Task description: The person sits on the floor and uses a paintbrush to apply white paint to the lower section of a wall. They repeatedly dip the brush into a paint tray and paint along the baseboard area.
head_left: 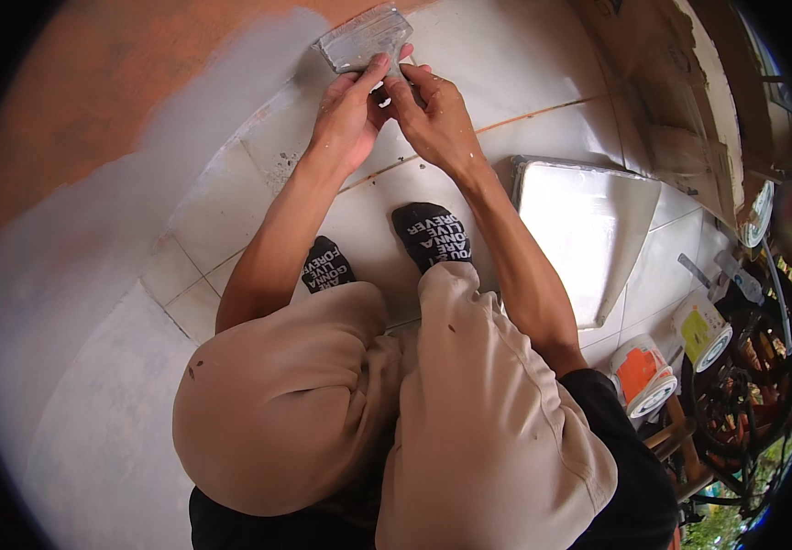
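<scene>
Both my hands are on a wide paintbrush point(368, 40), its bristles and ferrule coated in grey-white paint, at the top middle of the view. My left hand point(355, 110) has its thumb on the lower part of the brush head; its other fingers are partly hidden. My right hand point(430, 113) grips the handle from the other side, with small paint specks on its skin. To the left is an orange wall point(128, 89) with a band of whitish-grey paint along its lower part. A paint tray point(575, 227) holding white paint lies on the floor to the right.
White floor tiles point(231, 196) with crumbs of debris lie beneath me. At the right stand a big cardboard piece point(685, 103), two plastic tubs point(643, 378) with coloured labels, scrapers point(740, 275), and a bicycle wheel point(746, 412). My socked feet point(430, 234) are between the wall and tray.
</scene>
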Demonstrator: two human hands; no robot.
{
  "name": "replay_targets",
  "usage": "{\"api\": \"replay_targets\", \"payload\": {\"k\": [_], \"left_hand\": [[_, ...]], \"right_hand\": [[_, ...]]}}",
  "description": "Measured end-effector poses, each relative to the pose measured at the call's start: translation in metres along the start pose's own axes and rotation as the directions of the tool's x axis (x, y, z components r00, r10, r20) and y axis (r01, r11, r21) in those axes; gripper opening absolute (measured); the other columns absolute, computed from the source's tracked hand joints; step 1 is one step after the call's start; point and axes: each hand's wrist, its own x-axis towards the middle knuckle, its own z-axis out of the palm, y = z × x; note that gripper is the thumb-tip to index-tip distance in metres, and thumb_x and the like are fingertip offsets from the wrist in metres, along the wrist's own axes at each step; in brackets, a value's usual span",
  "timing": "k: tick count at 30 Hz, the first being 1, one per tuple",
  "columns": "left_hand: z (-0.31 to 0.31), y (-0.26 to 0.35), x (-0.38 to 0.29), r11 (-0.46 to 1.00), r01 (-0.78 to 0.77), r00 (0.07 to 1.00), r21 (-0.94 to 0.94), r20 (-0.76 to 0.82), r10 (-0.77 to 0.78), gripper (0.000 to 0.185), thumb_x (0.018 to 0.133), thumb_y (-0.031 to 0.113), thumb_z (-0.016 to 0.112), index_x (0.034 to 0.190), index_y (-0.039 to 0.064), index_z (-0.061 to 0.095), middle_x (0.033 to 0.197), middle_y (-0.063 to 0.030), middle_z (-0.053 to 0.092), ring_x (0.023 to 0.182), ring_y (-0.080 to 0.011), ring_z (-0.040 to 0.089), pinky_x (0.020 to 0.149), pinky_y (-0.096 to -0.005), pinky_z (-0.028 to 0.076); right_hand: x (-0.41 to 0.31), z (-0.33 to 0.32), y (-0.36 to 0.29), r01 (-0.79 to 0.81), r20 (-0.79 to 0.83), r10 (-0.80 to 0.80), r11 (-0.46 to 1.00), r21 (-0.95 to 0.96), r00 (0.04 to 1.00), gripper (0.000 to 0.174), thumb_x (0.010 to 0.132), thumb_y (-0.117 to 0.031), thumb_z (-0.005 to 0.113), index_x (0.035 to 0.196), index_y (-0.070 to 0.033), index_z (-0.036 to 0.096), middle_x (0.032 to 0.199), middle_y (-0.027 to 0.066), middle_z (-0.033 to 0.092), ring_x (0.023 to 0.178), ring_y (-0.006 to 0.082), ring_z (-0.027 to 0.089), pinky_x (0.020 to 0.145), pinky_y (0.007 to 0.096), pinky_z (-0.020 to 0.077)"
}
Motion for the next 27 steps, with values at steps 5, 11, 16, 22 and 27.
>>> {"api": "replay_targets", "payload": {"k": [5,11,16,22,27], "left_hand": [[0.017,-0.014,-0.034,0.984,-0.171,0.968,-0.042,0.178,0.176,0.041,0.108,0.025,0.059,0.14,-0.001,0.056,0.144,-0.0098,0.061,0.13,-0.0315,0.062,0.106,-0.0451,0.053],[-0.008,-0.013,0.001,0.988,-0.097,0.995,0.122,0.001,0.097,0.044,0.111,0.027,0.053,0.145,0.0,0.051,0.149,-0.011,0.056,0.13,-0.0281,0.058,0.108,-0.0436,0.049],[-0.024,-0.044,0.02,0.995,0.1,0.971,-0.006,-0.216,-0.099,0.036,0.108,0.029,0.06,0.133,0.003,0.062,0.124,-0.0058,0.067,0.108,-0.0173,0.063,0.094,-0.0359,0.053],[-0.01,-0.027,0.014,0.985,0.169,0.958,-0.042,-0.228,-0.174,0.04,0.109,0.028,0.058,0.138,0.001,0.059,0.132,-0.0098,0.068,0.115,-0.0211,0.064,0.099,-0.0358,0.054],[0.005,-0.008,0.001,0.999,0.005,0.996,0.034,-0.09,-0.002,0.047,0.111,0.031,0.053,0.147,0.001,0.052,0.151,-0.0094,0.056,0.132,-0.0181,0.056,0.111,-0.0356,0.046]], "right_hand": [[-0.036,-0.002,0.022,0.158,-0.075,-0.145,0.965,0.208,0.987,0.028,0.105,-0.018,0.063,0.123,0.003,0.067,0.093,0.0131,0.075,0.078,0.0142,0.066,0.073,0.0317,0.0542],[0.007,0.015,0.042,0.11,-0.022,-0.108,0.985,0.135,0.994,0.03,0.108,-0.02,0.06,0.123,0.005,0.066,0.097,0.0093,0.073,0.085,0.0141,0.069,0.077,0.0301,0.0559],[0.004,0.01,0.054,-0.095,-0.059,0.09,0.992,-0.079,0.994,0.035,0.104,-0.025,0.06,0.109,0.007,0.072,0.093,0.0216,0.076,0.083,0.0297,0.074,0.078,0.0389,0.0563],[0.006,0.005,0.02,-0.167,-0.063,0.156,0.949,-0.268,0.986,0.04,0.104,-0.029,0.058,0.11,0.009,0.072,0.091,0.0246,0.076,0.083,0.0341,0.076,0.079,0.0405,0.0569],[0.003,0.004,-0.007,-0.043,-0.054,0.035,0.987,-0.154,0.998,0.04,0.104,-0.028,0.058,0.11,0.009,0.071,0.084,0.0232,0.075,0.075,0.0336,0.073,0.077,0.0383,0.0561]]}}
